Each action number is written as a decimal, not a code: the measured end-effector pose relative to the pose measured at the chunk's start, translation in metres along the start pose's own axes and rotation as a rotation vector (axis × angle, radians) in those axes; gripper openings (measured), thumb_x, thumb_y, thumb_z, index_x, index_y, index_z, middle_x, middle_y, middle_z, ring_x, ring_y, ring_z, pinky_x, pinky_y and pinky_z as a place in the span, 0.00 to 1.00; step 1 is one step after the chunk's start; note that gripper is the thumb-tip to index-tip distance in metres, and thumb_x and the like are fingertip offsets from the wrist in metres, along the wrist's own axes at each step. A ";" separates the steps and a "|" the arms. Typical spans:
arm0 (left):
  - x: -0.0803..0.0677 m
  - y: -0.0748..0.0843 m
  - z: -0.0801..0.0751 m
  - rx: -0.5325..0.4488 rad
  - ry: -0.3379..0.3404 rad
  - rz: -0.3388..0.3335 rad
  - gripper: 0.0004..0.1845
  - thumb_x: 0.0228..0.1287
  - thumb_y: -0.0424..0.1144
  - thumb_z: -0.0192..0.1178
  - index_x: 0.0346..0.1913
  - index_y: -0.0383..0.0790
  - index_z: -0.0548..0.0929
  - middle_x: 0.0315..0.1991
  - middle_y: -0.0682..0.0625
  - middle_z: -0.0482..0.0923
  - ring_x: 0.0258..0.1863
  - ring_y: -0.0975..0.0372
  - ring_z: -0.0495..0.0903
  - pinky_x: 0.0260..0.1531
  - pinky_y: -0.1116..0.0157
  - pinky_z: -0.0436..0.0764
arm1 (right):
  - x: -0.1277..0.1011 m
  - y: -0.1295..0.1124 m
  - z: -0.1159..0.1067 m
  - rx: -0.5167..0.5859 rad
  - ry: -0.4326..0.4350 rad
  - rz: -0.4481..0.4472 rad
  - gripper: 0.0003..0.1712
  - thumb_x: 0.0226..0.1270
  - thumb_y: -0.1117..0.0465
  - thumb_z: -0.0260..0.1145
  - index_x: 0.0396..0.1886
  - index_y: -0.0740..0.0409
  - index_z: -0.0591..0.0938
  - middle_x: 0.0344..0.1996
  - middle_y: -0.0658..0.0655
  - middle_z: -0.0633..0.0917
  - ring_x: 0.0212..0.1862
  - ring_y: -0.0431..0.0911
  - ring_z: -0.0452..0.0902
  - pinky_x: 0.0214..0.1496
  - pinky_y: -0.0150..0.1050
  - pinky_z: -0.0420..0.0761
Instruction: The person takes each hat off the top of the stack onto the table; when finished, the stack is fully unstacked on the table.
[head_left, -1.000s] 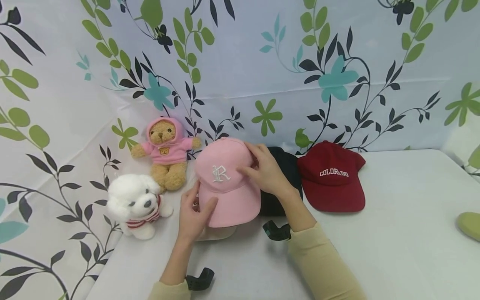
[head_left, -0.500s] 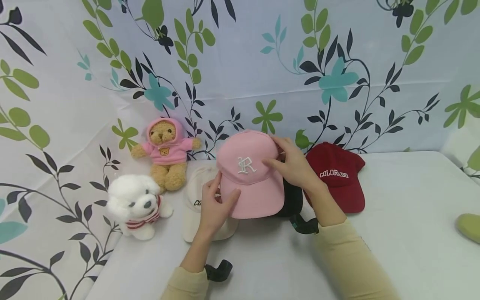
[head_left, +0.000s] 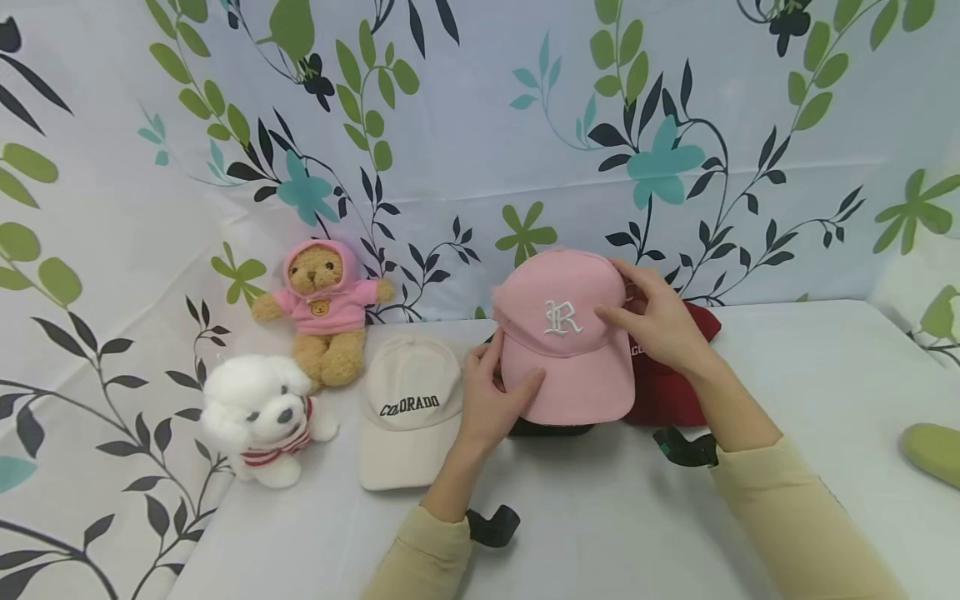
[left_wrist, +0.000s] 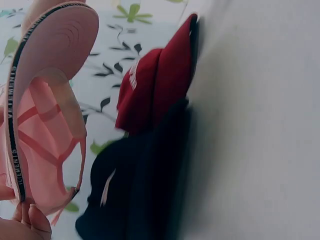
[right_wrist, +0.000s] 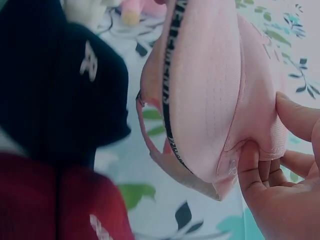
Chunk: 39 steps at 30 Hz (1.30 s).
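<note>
Pink cap is held clear of the bench above black cap, brim gripped by left hand, crown by right hand, keeping it level.

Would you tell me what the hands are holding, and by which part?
Pink baseball cap: left hand grips the brim's left edge, right hand the crown's right side.

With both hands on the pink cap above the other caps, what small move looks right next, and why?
Probably lower the pink cap straight down onto the black cap. The left hand grips its brim and the right hand its crown, holding it in the air directly over the black cap, beside the red cap. The cream cap lies uncovered to the left.
</note>
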<state>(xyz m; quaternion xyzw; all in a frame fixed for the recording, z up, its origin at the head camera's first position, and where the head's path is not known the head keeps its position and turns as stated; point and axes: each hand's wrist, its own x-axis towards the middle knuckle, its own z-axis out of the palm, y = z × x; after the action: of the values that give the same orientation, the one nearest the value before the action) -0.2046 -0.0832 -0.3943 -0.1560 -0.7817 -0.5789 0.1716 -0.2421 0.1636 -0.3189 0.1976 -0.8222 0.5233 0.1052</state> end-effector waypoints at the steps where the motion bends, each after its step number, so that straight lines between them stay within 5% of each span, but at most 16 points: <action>1: 0.001 0.001 0.005 -0.008 -0.006 0.008 0.45 0.60 0.45 0.70 0.78 0.40 0.61 0.56 0.40 0.64 0.41 0.58 0.72 0.36 0.67 0.77 | -0.002 0.002 -0.005 0.001 -0.002 0.009 0.40 0.71 0.64 0.68 0.78 0.62 0.62 0.58 0.67 0.70 0.52 0.57 0.76 0.46 0.25 0.79; 10: 0.004 0.009 0.049 -0.034 -0.078 0.002 0.47 0.59 0.47 0.69 0.78 0.39 0.60 0.57 0.42 0.62 0.49 0.58 0.72 0.44 0.65 0.80 | -0.019 0.019 -0.048 -0.098 0.023 0.079 0.41 0.73 0.59 0.65 0.80 0.61 0.58 0.63 0.70 0.69 0.58 0.63 0.73 0.45 0.19 0.74; 19: 0.012 0.024 0.098 -0.058 -0.144 -0.038 0.47 0.60 0.49 0.68 0.79 0.43 0.58 0.58 0.46 0.61 0.53 0.60 0.68 0.56 0.60 0.77 | -0.035 0.033 -0.092 -0.174 0.107 0.156 0.40 0.75 0.55 0.64 0.80 0.57 0.60 0.63 0.62 0.71 0.54 0.40 0.68 0.44 0.19 0.72; 30: 0.024 0.034 0.146 -0.113 -0.189 -0.022 0.46 0.61 0.46 0.68 0.79 0.43 0.59 0.56 0.51 0.61 0.52 0.66 0.64 0.51 0.69 0.76 | -0.043 0.058 -0.136 -0.094 0.187 0.209 0.39 0.76 0.56 0.63 0.80 0.58 0.59 0.61 0.45 0.69 0.57 0.37 0.64 0.48 0.20 0.70; 39: 0.036 0.047 0.188 -0.123 -0.204 -0.067 0.45 0.59 0.47 0.69 0.78 0.44 0.62 0.57 0.53 0.61 0.51 0.69 0.64 0.49 0.75 0.74 | -0.051 0.082 -0.169 -0.099 0.267 0.282 0.38 0.77 0.53 0.61 0.81 0.49 0.59 0.61 0.45 0.68 0.55 0.35 0.65 0.57 0.19 0.68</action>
<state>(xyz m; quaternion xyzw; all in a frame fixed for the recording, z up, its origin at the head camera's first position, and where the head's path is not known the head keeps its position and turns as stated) -0.2329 0.1118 -0.3893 -0.1982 -0.7627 -0.6125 0.0620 -0.2376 0.3577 -0.3333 0.0038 -0.8453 0.5133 0.1486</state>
